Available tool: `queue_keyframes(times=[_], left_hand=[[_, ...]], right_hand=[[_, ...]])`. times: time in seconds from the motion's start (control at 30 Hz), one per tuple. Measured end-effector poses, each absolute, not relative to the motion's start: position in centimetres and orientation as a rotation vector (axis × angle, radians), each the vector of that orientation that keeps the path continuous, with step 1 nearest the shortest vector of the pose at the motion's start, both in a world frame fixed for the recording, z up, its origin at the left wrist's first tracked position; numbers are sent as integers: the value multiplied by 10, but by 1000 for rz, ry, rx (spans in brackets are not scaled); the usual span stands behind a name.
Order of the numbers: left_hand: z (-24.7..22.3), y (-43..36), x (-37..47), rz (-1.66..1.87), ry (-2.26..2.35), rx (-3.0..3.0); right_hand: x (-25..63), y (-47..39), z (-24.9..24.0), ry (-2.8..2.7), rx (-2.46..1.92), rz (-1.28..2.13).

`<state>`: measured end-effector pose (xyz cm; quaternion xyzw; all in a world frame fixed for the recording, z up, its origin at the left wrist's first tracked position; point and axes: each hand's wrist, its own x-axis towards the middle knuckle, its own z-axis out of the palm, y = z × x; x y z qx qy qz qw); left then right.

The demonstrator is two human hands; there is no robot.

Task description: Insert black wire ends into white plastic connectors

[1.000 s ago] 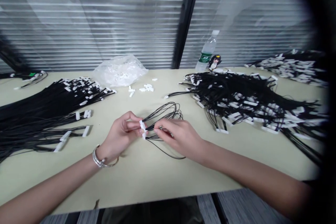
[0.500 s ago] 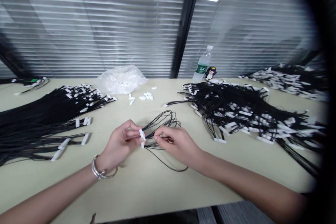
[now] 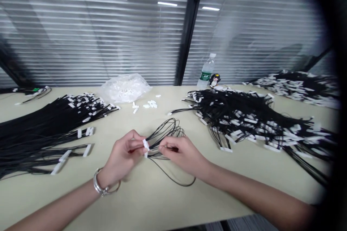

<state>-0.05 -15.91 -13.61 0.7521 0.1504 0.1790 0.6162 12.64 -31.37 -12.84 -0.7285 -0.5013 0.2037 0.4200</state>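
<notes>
Between thumb and fingers, my left hand (image 3: 126,155) pinches a white plastic connector (image 3: 146,145), tilted above the table. Thin black wires (image 3: 165,126) run out of its right side and curve into loops. My right hand (image 3: 181,153) is closed just right of the connector, its thumb and index finger pinched on a wire among the loops. The exact spot where those fingertips grip is partly hidden. One wire loops low beneath my right hand.
Bundled black wires with white connectors lie at left (image 3: 35,122) and in a heap at right (image 3: 238,115). Another pile (image 3: 298,85) sits far right. A clear bag (image 3: 126,88), loose white pieces (image 3: 150,104), a water bottle (image 3: 206,74) and a penguin figure (image 3: 215,80) stand behind.
The whole view has shifted, so the table and things sit slightly lower. Both hands keep their grips, with the right fingertips still close to the connector.
</notes>
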Motion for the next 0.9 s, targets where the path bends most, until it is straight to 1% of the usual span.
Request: queue_keyframes(times=[0.4, 0.9], left_hand=[[-139, -159, -1, 389, 316, 1698], [-135, -161, -1, 379, 317, 1745]], right_hand=[[127, -314, -126, -1253, -1831, 503], [122, -315, -126, -1300, -1901, 316]])
